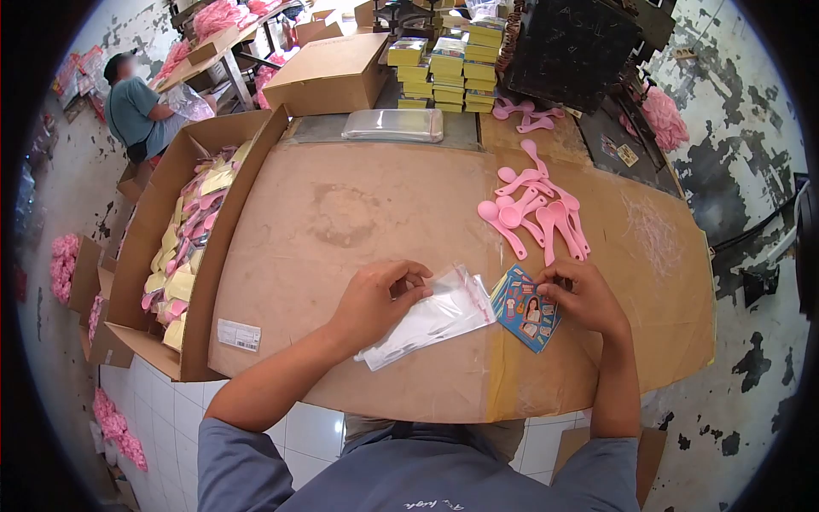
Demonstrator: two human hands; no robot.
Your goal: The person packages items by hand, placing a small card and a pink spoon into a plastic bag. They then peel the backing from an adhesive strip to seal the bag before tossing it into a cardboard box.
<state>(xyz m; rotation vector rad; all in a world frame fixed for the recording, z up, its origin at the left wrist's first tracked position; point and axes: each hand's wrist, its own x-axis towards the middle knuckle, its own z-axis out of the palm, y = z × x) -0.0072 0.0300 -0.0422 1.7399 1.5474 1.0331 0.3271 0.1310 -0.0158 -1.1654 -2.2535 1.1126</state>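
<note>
My left hand [381,300] is over the left side of a small stack of clear plastic bags [450,309]. Its fingers are curled, with a gap between thumb and forefinger, and nothing shows between them. Right of the bags lies a fanned stack of blue printed cards [526,317] with small pictures on them. My right hand [580,293] pinches the upper right edge of the top card between thumb and fingers. Beyond the cards lies a loose pile of pink plastic measuring spoons [536,205].
At left, a long cardboard box [223,247] holds many packed spoons and cards. A clear packet of bags [392,125], a closed carton [328,72] and stacks of yellow-edged cards [448,68] stand at the back. A seated person [141,107] is at the far left.
</note>
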